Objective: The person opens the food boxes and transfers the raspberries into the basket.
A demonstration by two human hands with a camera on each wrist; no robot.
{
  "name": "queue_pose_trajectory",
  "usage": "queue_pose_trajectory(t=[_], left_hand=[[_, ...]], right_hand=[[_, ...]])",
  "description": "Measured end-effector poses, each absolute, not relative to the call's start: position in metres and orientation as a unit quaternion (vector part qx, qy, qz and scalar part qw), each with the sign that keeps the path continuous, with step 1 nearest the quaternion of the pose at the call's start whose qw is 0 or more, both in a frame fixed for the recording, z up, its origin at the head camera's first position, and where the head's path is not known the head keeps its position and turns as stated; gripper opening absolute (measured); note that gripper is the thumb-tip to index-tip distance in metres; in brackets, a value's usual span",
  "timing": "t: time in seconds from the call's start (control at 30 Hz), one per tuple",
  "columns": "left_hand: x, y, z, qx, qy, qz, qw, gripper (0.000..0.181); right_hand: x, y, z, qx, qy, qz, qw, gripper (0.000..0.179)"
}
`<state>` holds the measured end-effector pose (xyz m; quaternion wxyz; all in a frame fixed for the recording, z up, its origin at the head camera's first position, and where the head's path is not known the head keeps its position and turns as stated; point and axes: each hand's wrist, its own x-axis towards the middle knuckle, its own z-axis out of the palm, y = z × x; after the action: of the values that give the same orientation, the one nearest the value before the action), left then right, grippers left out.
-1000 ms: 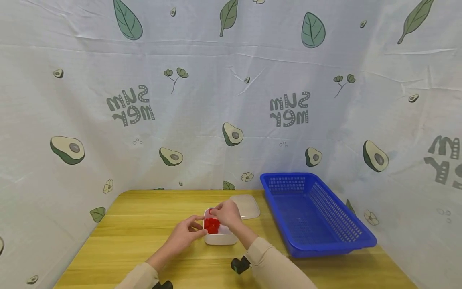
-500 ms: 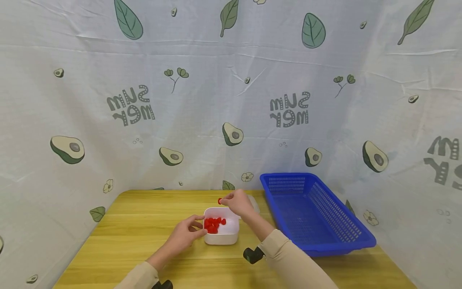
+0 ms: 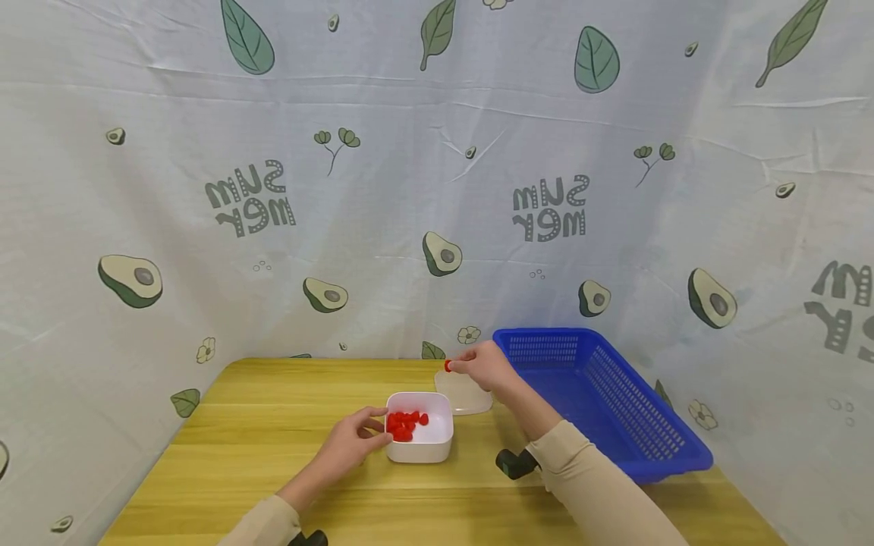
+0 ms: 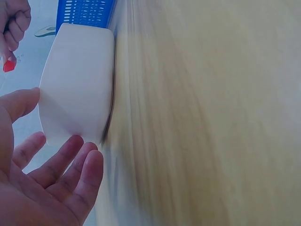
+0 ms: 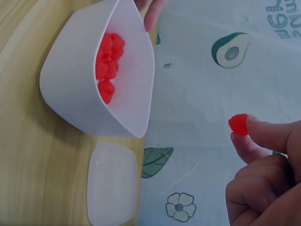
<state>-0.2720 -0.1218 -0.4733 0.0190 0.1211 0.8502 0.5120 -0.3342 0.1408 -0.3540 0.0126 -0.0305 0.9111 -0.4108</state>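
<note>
A white box (image 3: 430,453) without its lid stands on the table, several small red raspberry-like pieces (image 3: 401,426) heaped at its left end. My left hand (image 3: 348,447) rests against the box's left side, thumb by the front corner and fingers loosely spread; the left wrist view shows the fingertips (image 4: 89,165) right at the wall. Between thumb and index finger, my right hand (image 3: 488,368) pinches one bumpy red raspberry-like piece (image 5: 238,124). It is held up over the pale lid (image 3: 464,396), to the right of and behind the box.
A large blue plastic basket (image 3: 580,409) with perforated walls takes up the right side of the wooden table (image 3: 273,409). Behind the table hangs a pale printed cloth (image 3: 382,189). The lid lies flat between the box and the basket.
My right hand has come up out of the box with one red raspberry-like piece and moved right and back, over the lid. The left hand and the box have stayed in place.
</note>
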Motion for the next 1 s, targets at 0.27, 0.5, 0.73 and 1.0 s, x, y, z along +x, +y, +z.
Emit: queue_pose_trajectory(t=[0.27, 0.5, 0.73, 1.0], left_hand=[[-0.273, -0.122, -0.476, 0.12, 0.85, 0.513, 0.019, 0.049], [-0.273, -0.121, -0.475, 0.124, 0.851, 0.509, 0.016, 0.048], [-0.271, -0.121, -0.474, 0.12, 0.85, 0.513, 0.017, 0.047], [-0.271, -0.122, -0.473, 0.124, 0.851, 0.51, 0.011, 0.048]], right_hand=[[-0.34, 0.169, -0.343, -0.03, 0.914, -0.404, 0.024, 0.022], [-0.341, 0.197, -0.336, -0.028, 0.907, -0.418, 0.039, 0.029], [-0.348, 0.229, -0.337, -0.035, 0.905, -0.421, 0.043, 0.038], [-0.357, 0.259, -0.337, -0.016, 0.917, -0.398, 0.036, 0.038]])
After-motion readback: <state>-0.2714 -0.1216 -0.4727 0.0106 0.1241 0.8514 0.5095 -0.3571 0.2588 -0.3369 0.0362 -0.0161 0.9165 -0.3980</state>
